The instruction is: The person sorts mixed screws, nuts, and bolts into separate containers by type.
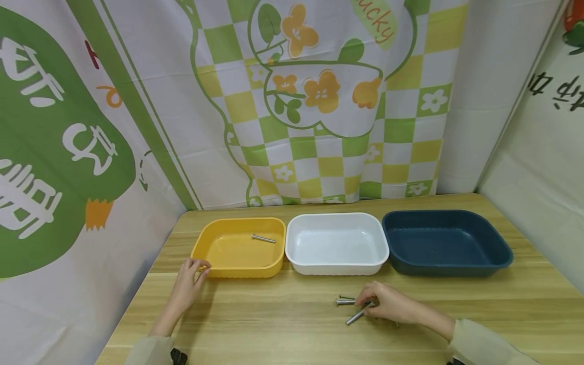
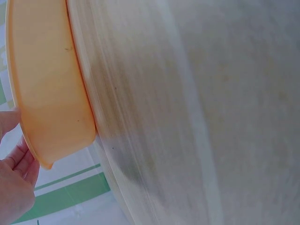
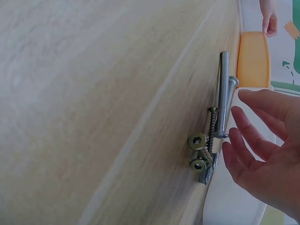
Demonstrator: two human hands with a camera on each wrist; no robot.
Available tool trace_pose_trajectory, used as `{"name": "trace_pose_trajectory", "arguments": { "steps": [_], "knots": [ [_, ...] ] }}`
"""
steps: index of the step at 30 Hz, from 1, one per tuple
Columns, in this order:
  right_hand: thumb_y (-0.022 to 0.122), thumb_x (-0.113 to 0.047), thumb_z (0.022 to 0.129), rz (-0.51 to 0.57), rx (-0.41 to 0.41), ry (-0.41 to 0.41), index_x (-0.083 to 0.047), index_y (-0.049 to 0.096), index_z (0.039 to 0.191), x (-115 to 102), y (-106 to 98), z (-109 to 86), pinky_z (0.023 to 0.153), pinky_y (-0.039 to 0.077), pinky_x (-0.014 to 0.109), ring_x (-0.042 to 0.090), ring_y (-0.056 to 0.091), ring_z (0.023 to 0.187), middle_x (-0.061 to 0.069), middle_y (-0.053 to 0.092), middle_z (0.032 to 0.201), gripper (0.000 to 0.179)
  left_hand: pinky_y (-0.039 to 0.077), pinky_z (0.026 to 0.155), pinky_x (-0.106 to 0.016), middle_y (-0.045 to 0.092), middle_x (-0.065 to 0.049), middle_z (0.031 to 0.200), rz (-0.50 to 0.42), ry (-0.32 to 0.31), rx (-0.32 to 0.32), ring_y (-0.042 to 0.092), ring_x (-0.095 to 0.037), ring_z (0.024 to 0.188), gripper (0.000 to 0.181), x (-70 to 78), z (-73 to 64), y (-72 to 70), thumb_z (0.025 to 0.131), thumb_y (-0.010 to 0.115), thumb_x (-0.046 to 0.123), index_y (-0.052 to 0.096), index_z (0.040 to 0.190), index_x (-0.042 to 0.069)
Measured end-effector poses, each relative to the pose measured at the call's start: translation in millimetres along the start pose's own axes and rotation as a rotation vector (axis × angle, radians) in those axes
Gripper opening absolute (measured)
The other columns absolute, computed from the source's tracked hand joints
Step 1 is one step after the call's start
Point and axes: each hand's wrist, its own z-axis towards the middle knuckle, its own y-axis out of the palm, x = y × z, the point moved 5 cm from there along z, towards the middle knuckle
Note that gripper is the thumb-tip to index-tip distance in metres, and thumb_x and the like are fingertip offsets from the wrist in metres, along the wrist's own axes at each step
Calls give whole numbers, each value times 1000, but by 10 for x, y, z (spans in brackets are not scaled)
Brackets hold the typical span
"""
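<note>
Nearest: pale sleeves (image 1: 485, 344) at the worktop's (image 1: 255, 319) front edge. Small pile of bolts and screws (image 3: 212, 126) sits on the worktop, in front of the white tray (image 1: 337, 270). Right hand (image 1: 388, 303) covers part of the pile from the head view.

Right hand is at the pile, fingers parted and slightly bent, no firm grip on anything; contact with the bolts can't be told. Left hand (image 1: 186, 281) pinches the yellow tray (image 1: 237, 272) at its near left corner, thumb and fingers on either side of the rim.

Pile is metal: smooth silver shanks, a coarse-threaded screw, two brass-toned round heads with sockets. Worktop is light wood grain.

Farther: yellow, white and dark blue tray (image 1: 449, 271) in a row, rounded rectangles, plastic-looking. One silver bolt (image 1: 263, 239) lies inside the yellow one. Behind: checked green-yellow cloth (image 1: 328, 167), creased.
</note>
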Motion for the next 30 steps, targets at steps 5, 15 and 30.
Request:
{"name": "trace_pose_trajectory", "arguments": {
  "steps": [5,15,30],
  "knots": [
    [67,2,69,-14,27,-46,-4,66,83,4,18,-15,62,44,23,12,52,73,2,60,80,15,35,63,-36,47,-9,83,-2,-5,-14,45,-24,77,13,9,4,-2,78,62,-4,59,86,6],
    [67,3,69,-24,40,-32,-6,66,80,54,57,-17,61,43,22,8,50,74,0,59,80,15,34,63,-35,47,-9,83,3,2,-10,44,-23,77,13,-2,-3,5,78,62,-4,59,86,6],
    [65,6,70,20,5,30,-4,67,80,109,119,-13,63,44,23,7,50,75,0,59,80,15,33,63,-33,45,-8,84,-9,-15,-22,42,-22,76,14,-22,-6,21,78,62,-4,59,87,7]
  ]
}}
